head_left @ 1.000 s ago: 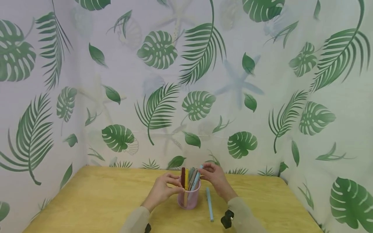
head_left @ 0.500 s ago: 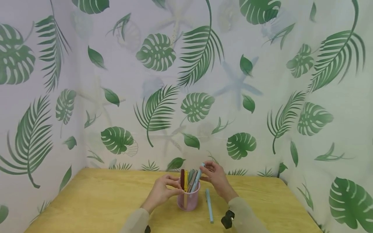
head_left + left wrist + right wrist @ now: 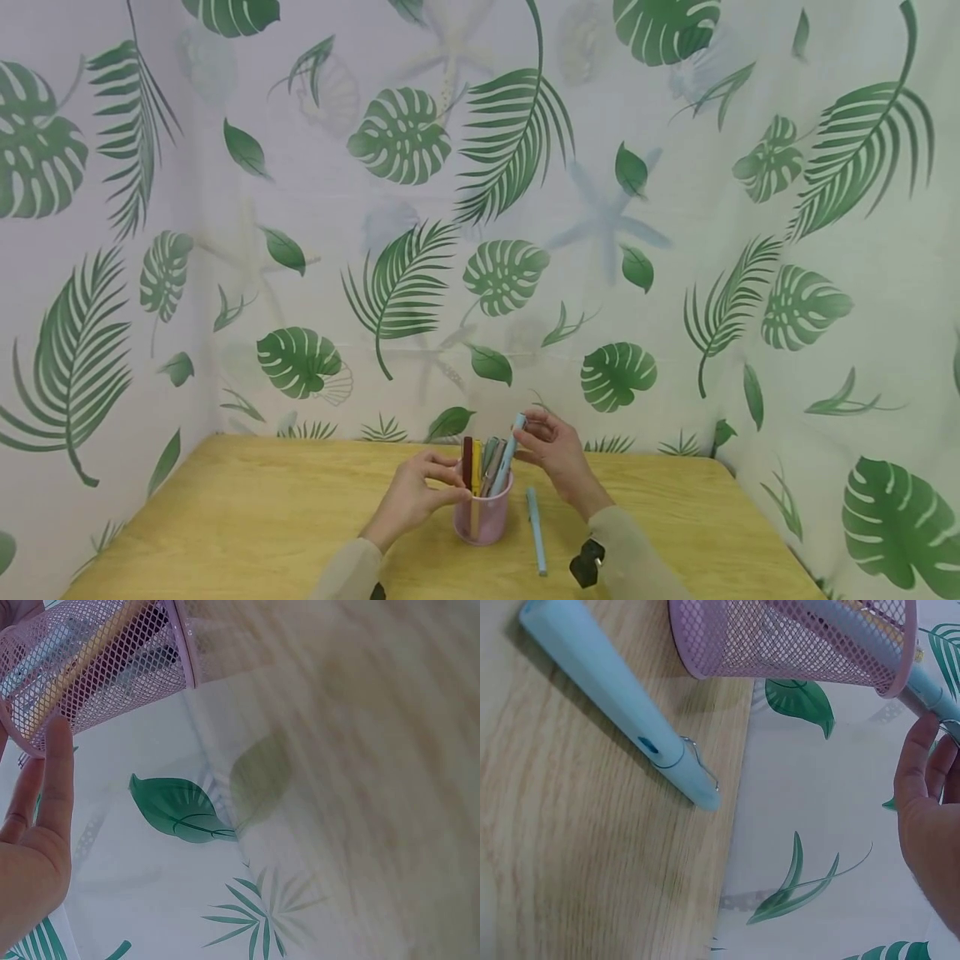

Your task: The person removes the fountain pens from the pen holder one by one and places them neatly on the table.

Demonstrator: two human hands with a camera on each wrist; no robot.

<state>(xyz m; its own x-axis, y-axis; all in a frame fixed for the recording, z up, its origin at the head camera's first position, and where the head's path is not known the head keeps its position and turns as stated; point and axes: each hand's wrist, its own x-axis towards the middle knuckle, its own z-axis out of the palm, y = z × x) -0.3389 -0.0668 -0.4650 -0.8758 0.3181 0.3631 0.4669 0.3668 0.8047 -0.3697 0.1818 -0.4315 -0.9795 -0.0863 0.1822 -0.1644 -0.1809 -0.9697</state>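
A pink mesh pen holder (image 3: 492,522) stands upright on the table with several pens in it, among them dark red, yellow, green and grey ones. My left hand (image 3: 415,493) holds it by the rim from the left, thumb in front and fingers behind. On the other side, my right hand (image 3: 558,457) pinches the upper end of a light blue pen (image 3: 507,459), whose lower part is inside the holder, seen through the mesh in the right wrist view. A second light blue pen (image 3: 607,682) with a wire clip lies on the table, right of the holder.
The wooden table (image 3: 262,517) ends at the back against a white curtain (image 3: 420,308) printed with green leaves, which also covers both sides. Dark wrist devices (image 3: 587,563) sit at the cuffs of beige sleeves (image 3: 637,558).
The right hand has drawn the light blue pen slightly upward, so more of it stands above the rim. The left hand keeps its place at the holder. The head view has shifted a little.
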